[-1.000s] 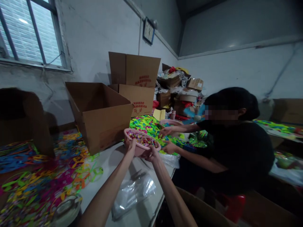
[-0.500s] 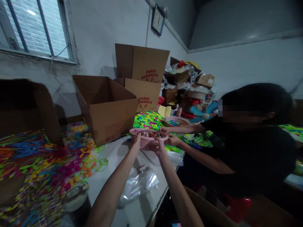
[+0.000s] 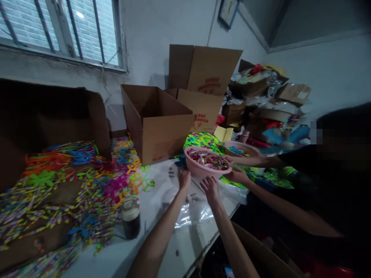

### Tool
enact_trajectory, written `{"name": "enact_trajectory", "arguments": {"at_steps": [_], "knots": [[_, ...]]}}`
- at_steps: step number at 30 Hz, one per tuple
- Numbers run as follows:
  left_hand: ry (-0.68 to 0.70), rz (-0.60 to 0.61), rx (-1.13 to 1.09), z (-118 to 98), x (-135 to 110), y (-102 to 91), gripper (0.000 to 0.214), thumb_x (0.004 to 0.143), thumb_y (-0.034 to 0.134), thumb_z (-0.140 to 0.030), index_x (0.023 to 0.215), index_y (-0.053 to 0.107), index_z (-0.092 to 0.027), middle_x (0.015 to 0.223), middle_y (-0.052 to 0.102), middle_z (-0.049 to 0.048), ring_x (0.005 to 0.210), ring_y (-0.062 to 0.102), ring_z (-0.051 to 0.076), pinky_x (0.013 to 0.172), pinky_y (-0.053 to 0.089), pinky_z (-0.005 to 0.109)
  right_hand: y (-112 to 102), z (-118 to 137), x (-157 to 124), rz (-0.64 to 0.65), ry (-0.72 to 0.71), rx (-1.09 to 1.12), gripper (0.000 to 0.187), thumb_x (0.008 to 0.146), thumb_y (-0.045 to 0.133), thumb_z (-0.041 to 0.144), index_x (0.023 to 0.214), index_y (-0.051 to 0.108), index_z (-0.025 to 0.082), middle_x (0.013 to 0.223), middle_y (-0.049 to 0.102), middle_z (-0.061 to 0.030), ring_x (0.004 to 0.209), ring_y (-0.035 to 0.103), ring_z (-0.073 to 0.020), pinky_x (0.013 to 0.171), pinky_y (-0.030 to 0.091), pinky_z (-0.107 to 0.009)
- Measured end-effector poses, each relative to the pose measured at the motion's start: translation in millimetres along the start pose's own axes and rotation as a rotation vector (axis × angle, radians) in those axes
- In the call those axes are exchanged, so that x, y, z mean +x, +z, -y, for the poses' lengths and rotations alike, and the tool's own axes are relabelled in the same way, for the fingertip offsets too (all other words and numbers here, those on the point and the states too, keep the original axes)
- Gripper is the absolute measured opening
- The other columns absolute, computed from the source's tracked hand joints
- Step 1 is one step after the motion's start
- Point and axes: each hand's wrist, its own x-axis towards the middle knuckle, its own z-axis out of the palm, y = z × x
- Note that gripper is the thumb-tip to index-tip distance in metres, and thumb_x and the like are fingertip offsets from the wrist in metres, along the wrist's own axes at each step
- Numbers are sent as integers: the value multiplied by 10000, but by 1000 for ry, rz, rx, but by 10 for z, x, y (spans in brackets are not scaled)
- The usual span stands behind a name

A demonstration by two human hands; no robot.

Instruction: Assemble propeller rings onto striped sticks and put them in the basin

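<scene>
A pink bowl (image 3: 199, 170) full of small colourful pieces rests on the white table (image 3: 162, 239). My left hand (image 3: 184, 179) is at its near left wall with the fingers pointing up at it. Just short of the bowl's near rim is my right hand (image 3: 210, 188), fingers stretched and apart. Neither hand is wrapped round the bowl. A person in dark clothes sits on the right; one of their hands (image 3: 237, 175) is by the bowl's right side, and the other hand (image 3: 232, 158) is behind it.
An open cardboard box (image 3: 162, 127) stands behind the bowl, with more boxes (image 3: 208, 88) at the wall. Bright plastic shapes (image 3: 72, 181) cover the left of the table. A dark jar (image 3: 131, 218), clear plastic bags (image 3: 194, 206) and a second pink bowl (image 3: 242, 146) lie nearby.
The bowl, held up in both my hands before, has come down onto the table. My hands have let go of it and drawn back slightly. The view has swung left.
</scene>
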Motion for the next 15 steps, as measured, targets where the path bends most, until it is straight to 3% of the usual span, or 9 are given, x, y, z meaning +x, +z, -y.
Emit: {"name": "enact_trajectory", "arguments": {"at_steps": [3,5,8,9,11,15], "knots": [[36,72,152,358,-739,-157,299,970,621,-300,1229,641,-153,1257,668,116,1154,645,267,997,530,512,24,-333,-330,109,-107,-168,432,979,539,466,1314,562,195,1311,640,-124,1116,661,-262,904,572,-454],[123,114,233,663,-1332,-326,396,897,666,-198,1288,642,-142,1411,601,172,1383,485,350,1142,399,565,34,-596,-629,207,-201,-316,448,912,566,500,1265,615,229,1366,638,-117,1273,581,-305,1041,491,-499],[270,173,332,1172,-2129,-599,557,861,667,-210,1411,577,-187,1581,447,118,1478,371,340,1199,351,515,36,-981,-1029,334,-357,-542,449,825,615,518,1160,710,234,1410,625,-106,1436,414,-343,1220,246,-528],[413,170,436,1337,-2328,-675,570,904,610,-242,1465,519,-197,1604,409,109,1469,390,332,1156,406,501,34,-1089,-1109,346,-402,-612,480,831,591,522,1185,711,220,1445,597,-112,1469,359,-358,1240,157,-551],[540,50,565,1624,-2601,-789,538,926,594,-304,1454,530,-227,1598,423,88,1435,443,312,1084,471,454,30,-1257,-1170,364,-478,-743,521,877,522,521,1255,692,205,1490,555,-112,1486,326,-356,1242,109,-565],[497,-231,602,1910,-2725,-883,399,872,654,-312,1265,656,-236,1467,594,79,1310,570,310,1023,500,453,1,-1377,-1085,361,-596,-969,544,956,391,505,1346,642,221,1494,555,-77,1475,358,-314,1223,203,-542]]}}
